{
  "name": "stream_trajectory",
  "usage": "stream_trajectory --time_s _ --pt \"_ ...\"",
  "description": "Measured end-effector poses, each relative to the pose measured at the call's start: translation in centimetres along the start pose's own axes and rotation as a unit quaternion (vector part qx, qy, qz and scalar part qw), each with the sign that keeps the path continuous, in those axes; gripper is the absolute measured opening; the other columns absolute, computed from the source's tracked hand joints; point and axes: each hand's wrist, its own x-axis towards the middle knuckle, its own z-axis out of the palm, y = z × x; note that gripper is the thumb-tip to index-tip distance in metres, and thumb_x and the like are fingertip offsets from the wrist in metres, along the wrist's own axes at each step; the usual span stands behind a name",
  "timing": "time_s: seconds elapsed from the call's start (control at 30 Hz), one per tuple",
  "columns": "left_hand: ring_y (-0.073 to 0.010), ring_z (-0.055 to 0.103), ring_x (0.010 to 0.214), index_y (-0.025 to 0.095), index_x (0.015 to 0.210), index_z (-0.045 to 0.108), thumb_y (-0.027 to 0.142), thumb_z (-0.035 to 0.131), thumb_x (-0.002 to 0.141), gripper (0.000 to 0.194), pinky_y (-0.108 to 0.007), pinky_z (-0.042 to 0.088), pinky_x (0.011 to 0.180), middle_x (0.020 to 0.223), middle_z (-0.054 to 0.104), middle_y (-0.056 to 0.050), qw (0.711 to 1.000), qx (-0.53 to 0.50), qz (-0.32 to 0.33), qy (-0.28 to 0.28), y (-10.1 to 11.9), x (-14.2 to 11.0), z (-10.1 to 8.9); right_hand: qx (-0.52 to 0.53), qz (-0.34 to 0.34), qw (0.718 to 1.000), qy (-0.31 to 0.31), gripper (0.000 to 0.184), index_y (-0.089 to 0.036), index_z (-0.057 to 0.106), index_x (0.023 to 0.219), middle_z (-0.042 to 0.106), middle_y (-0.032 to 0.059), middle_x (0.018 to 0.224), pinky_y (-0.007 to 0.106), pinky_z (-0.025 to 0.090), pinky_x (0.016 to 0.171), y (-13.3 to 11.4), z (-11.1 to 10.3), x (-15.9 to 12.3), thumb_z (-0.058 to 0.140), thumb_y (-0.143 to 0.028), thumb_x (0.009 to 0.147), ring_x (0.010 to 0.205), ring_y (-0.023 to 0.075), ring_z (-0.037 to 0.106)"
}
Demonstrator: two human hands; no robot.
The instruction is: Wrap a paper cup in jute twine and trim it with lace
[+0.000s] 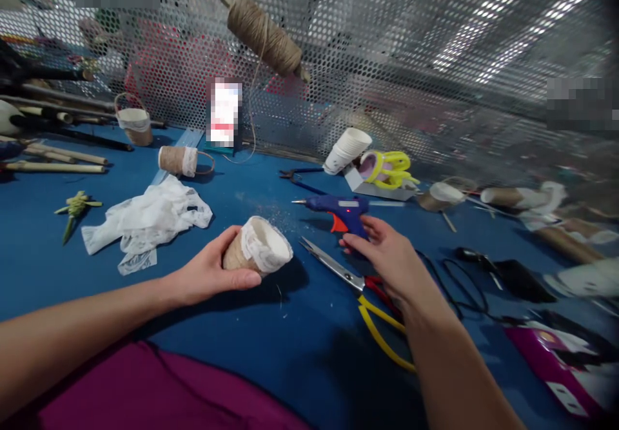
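My left hand [213, 267] is wrapped around a paper cup [258, 248], tilted with its mouth to the right. Brown twine covers its lower part and white lace its rim. At the right, my right hand [380, 249] grips the lower handle of a blue hot glue gun [345, 207] with an orange trigger, nozzle pointing left. A small red light shows on the gun. Below it lie scissors [341, 270] with red and yellow handles, partly hidden by my right forearm. Pliers [304, 175] lie just behind the gun.
White lace [149, 220] lies crumpled at left, near a green twisted piece [76, 211]. Twine-wrapped cups with handles, one upright [137, 127] and one on its side [176, 160], sit behind. Stacked paper cups [347, 149] and yellow-handled scissors [391, 167] stand before the perforated screen. Cables [454, 282] run right.
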Motion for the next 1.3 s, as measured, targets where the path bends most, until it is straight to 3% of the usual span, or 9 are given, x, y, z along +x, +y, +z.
stream_trajectory --time_s 0.07,0.13,0.23,0.33,0.5,0.57,0.67,0.8,1.3 --pt "-0.0169 0.05 0.084 0.016 0.109 0.047 0.042 0.072 0.063 0.059 -0.026 0.04 0.07 0.096 0.054 -0.006 0.998 -0.052 -0.011 -0.021 -0.2 0.0 -0.1 0.118 0.02 0.991 -0.064 0.027 -0.016 0.058 0.08 0.063 0.0018 0.065 0.026 0.049 0.055 -1.1 0.1 -1.2 0.067 -0.034 0.063 0.056 0.0139 0.06" --pt "-0.0154 0.051 0.08 0.016 0.11 0.048 0.045 0.073 0.061 0.062 -0.024 0.04 0.067 0.098 0.055 -0.007 0.993 -0.106 -0.015 -0.041 -0.3 0.0 -0.1 0.136 0.021 0.984 -0.116 0.024 -0.015 0.056 0.061 0.057 0.0 0.053 0.023 0.044 0.047 -2.0 0.4 -2.5 0.067 -0.036 0.063 0.048 0.0106 0.053" --pt "-0.0139 0.054 0.072 0.018 0.112 0.046 0.048 0.073 0.06 0.066 -0.023 0.042 0.061 0.095 0.057 -0.007 0.98 -0.187 -0.024 -0.062 -0.3 0.0 0.0 0.121 -0.028 0.984 -0.128 0.023 -0.015 0.062 0.074 0.058 -0.0005 0.053 0.022 0.041 0.042 -2.8 1.2 -4.2 0.063 -0.037 0.069 0.044 0.0102 0.051" --pt "-0.0125 0.055 0.065 0.019 0.109 0.049 0.05 0.066 0.068 0.055 -0.022 0.042 0.054 0.087 0.059 -0.006 0.97 -0.232 -0.019 -0.072 -0.4 0.2 -0.1 0.085 -0.094 0.984 -0.121 0.023 -0.018 0.065 0.083 0.053 -0.0029 0.047 0.024 0.043 0.04 -2.6 1.8 -5.3 0.058 -0.038 0.074 0.041 0.0116 0.05" --pt "-0.0106 0.055 0.056 0.017 0.103 0.056 0.055 0.058 0.073 0.049 -0.02 0.042 0.049 0.075 0.061 -0.004 0.962 -0.263 -0.03 -0.069 -0.5 0.4 -0.3 -0.017 -0.2 0.979 -0.025 0.018 -0.023 0.065 0.07 0.048 -0.0046 0.04 0.03 0.047 0.045 -1.6 2.0 -6.0 0.06 -0.04 0.074 0.036 0.0138 0.048" --pt "-0.0102 0.055 0.054 0.016 0.098 0.058 0.057 0.057 0.072 0.049 -0.02 0.042 0.048 0.073 0.062 -0.004 0.96 -0.269 -0.049 -0.064 -0.6 0.4 -0.3 -0.061 -0.237 0.969 -0.019 0.018 -0.025 0.065 0.07 0.048 -0.0043 0.04 0.033 0.05 0.053 -1.3 2.0 -6.1 0.058 -0.041 0.075 0.038 0.0155 0.051" --pt "-0.0097 0.055 0.051 0.015 0.092 0.06 0.061 0.056 0.07 0.051 -0.019 0.04 0.045 0.072 0.063 -0.005 0.957 -0.276 -0.069 -0.06 -0.6 0.4 -0.3 -0.132 -0.281 0.95 -0.018 0.017 -0.026 0.065 0.069 0.059 -0.0002 0.051 0.039 0.051 0.062 -0.9 1.9 -6.2 0.057 -0.04 0.076 0.05 0.0202 0.059" --pt "-0.0093 0.055 0.049 0.015 0.095 0.06 0.062 0.054 0.071 0.053 -0.019 0.039 0.044 0.069 0.062 -0.005 0.956 -0.279 -0.068 -0.061 -0.7 0.4 -0.2 -0.148 -0.275 0.95 -0.01 0.016 -0.026 0.066 0.08 0.069 0.0057 0.076 0.048 0.05 0.074 -0.6 2.2 -6.2 0.058 -0.039 0.074 0.075 0.0287 0.065" --pt "-0.0089 0.054 0.049 0.01 0.092 0.059 0.062 0.048 0.076 0.055 -0.018 0.038 0.044 0.067 0.061 -0.005 0.955 -0.275 -0.06 -0.096 -1.2 0.4 -0.3 -0.129 -0.326 0.936 0.001 0.012 -0.02 0.057 0.072 0.064 0.0029 0.068 0.026 0.051 0.056 -2.0 2.9 -6.2 0.053 -0.029 0.079 0.062 0.0168 0.063"
